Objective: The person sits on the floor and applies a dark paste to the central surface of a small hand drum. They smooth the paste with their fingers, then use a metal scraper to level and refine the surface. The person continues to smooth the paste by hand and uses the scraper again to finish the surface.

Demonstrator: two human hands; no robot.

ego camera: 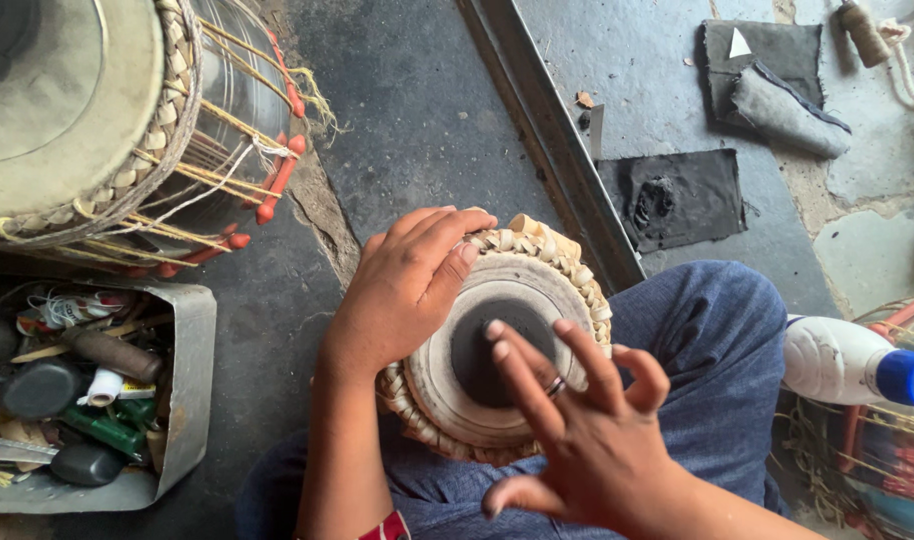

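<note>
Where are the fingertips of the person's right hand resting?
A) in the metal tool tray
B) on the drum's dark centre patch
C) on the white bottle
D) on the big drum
B: the right hand stretches its fingers onto the black patch of the small drum.
</note>
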